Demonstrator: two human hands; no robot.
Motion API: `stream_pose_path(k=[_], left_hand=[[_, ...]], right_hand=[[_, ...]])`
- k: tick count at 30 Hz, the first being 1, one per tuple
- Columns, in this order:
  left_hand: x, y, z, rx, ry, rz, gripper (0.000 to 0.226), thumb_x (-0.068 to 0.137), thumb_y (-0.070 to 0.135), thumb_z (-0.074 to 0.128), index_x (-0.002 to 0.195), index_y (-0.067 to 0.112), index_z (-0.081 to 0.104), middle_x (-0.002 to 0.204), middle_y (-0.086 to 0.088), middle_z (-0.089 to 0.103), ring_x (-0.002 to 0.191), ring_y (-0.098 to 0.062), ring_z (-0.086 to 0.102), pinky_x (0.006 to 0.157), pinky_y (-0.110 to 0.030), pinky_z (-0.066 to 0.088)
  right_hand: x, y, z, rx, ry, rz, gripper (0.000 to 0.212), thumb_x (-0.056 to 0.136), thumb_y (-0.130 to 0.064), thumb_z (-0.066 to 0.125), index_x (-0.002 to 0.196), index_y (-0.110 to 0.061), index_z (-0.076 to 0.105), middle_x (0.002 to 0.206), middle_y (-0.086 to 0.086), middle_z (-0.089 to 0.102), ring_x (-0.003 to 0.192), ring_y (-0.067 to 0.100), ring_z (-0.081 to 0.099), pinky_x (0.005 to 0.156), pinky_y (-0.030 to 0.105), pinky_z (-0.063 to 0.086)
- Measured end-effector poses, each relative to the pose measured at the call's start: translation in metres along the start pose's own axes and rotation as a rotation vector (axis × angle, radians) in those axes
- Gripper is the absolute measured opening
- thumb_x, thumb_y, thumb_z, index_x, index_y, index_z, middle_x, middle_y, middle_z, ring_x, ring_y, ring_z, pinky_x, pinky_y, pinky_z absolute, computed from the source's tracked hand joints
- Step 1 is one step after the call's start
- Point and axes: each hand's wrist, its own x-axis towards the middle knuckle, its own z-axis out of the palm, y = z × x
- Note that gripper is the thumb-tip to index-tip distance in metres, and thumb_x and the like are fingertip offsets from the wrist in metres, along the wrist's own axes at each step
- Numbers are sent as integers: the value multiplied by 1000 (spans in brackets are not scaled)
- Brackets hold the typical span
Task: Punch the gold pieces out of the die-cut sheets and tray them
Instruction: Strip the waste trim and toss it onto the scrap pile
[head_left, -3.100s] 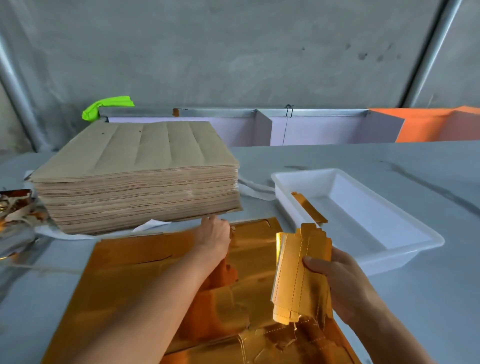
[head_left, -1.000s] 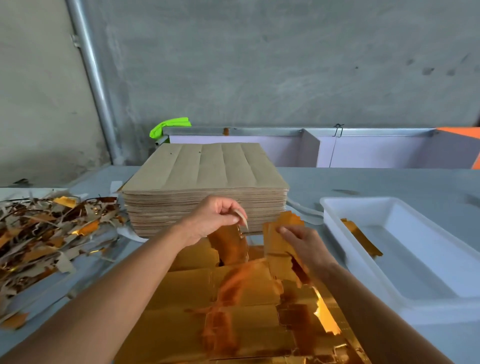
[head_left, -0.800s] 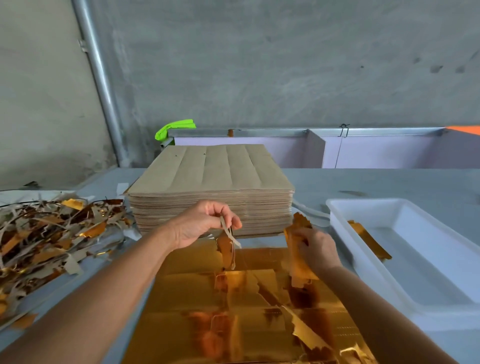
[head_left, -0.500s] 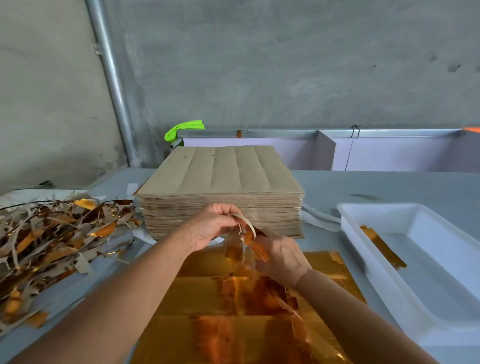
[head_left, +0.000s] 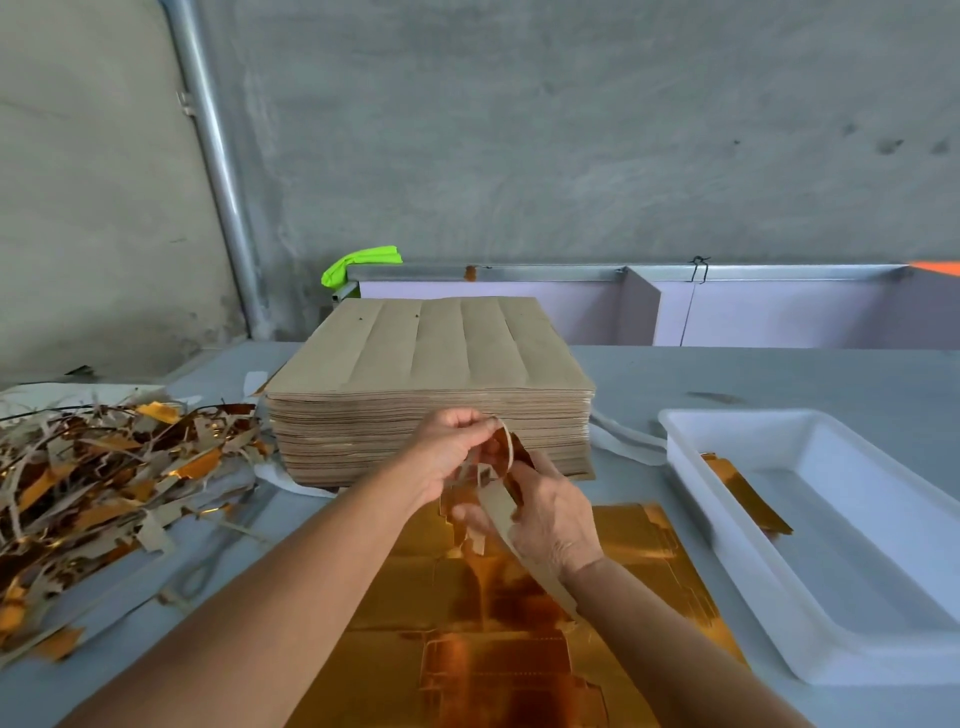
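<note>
A gold die-cut sheet (head_left: 519, 623) lies flat on the grey table in front of me. Just above its far edge, my left hand (head_left: 447, 457) and my right hand (head_left: 550, 514) meet and both hold a bundle of gold-and-tan offcut strips (head_left: 488, 493). My left fingers pinch a curled tan strip at the top; my right hand grips the bundle lower down, and one long strip trails down over my right wrist. A white tray (head_left: 810, 551) at the right holds one gold piece (head_left: 743, 488).
A tall stack of brown-backed sheets (head_left: 431, 384) stands just behind my hands. A heap of gold and tan scrap strips (head_left: 93, 478) covers the table's left side. Purple panels (head_left: 753, 312) and a green cloth (head_left: 358, 262) sit along the back wall.
My right hand moved left from the gold pieces to meet my left hand. Both now grip the offcut strips together, and a longer strip has pulled loose. My view shifted left.
</note>
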Motion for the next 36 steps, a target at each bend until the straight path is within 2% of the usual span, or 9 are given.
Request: stream_pose_path(k=[4, 9, 12, 15, 22, 25, 30, 33, 36], left_hand=[[-1, 2, 3, 3, 8, 15, 10, 89, 17, 64, 80, 14, 67, 74, -2, 68, 69, -15, 63, 68, -34, 55], [-8, 8, -1, 122, 8, 54, 7, 90, 18, 63, 89, 16, 70, 89, -3, 71, 89, -20, 67, 85, -42, 56], [-12, 11, -4, 270, 6, 84, 7, 89, 19, 65, 95, 22, 68, 100, 0, 68, 100, -20, 63, 82, -35, 56], [-17, 14, -5, 397, -44, 103, 21, 88, 15, 65, 108, 22, 65, 104, 4, 64, 94, -17, 63, 70, -26, 53], [-29, 19, -2, 515, -188, 125, 49, 80, -2, 59, 124, 18, 58, 120, -1, 59, 104, -18, 57, 92, -35, 51], [-27, 17, 1, 731, -179, 189, 57, 78, -7, 62, 130, 14, 53, 127, -1, 56, 114, -14, 52, 90, -23, 45], [-14, 1, 5, 882, 51, 365, 25, 84, 6, 68, 107, 12, 60, 108, -3, 61, 99, -16, 60, 81, -23, 49], [-7, -2, 3, 885, 103, 411, 5, 87, 12, 65, 90, 16, 66, 86, 5, 61, 79, -8, 59, 68, -17, 45], [0, -2, -3, 852, 108, 415, 8, 90, 14, 61, 93, 12, 68, 87, 2, 65, 74, -10, 59, 67, -19, 46]], right_hand=[[3, -4, 1, -44, -57, 126, 31, 83, -16, 65, 114, -14, 62, 117, 1, 53, 96, 21, 59, 80, 26, 51], [4, 1, -3, -2, -13, 171, 13, 91, -10, 54, 92, -9, 67, 101, 6, 64, 84, 19, 61, 80, 29, 53], [1, 2, -3, 83, 47, 208, 18, 94, -12, 52, 87, -8, 68, 93, 6, 66, 82, 21, 63, 79, 34, 55], [-1, 2, -7, 117, 83, 218, 20, 93, -15, 52, 82, -9, 68, 87, 6, 68, 77, 22, 63, 75, 36, 55], [-1, 8, -12, 179, 132, 250, 21, 94, -13, 53, 82, -6, 69, 80, 6, 64, 73, 22, 60, 70, 35, 54], [-1, 10, -19, 232, 145, 279, 19, 93, -14, 55, 84, -9, 70, 77, 3, 61, 70, 18, 57, 63, 27, 49], [-4, 18, -29, 434, 89, 366, 17, 94, -15, 55, 95, -9, 71, 86, 7, 66, 78, 23, 66, 71, 35, 58], [-6, 26, -32, 570, 60, 459, 16, 94, -16, 56, 90, -13, 71, 82, 5, 67, 68, 15, 62, 59, 25, 54], [-6, 35, -35, 648, 53, 515, 17, 93, -20, 58, 81, -16, 70, 81, 3, 66, 68, 13, 60, 55, 18, 46]])
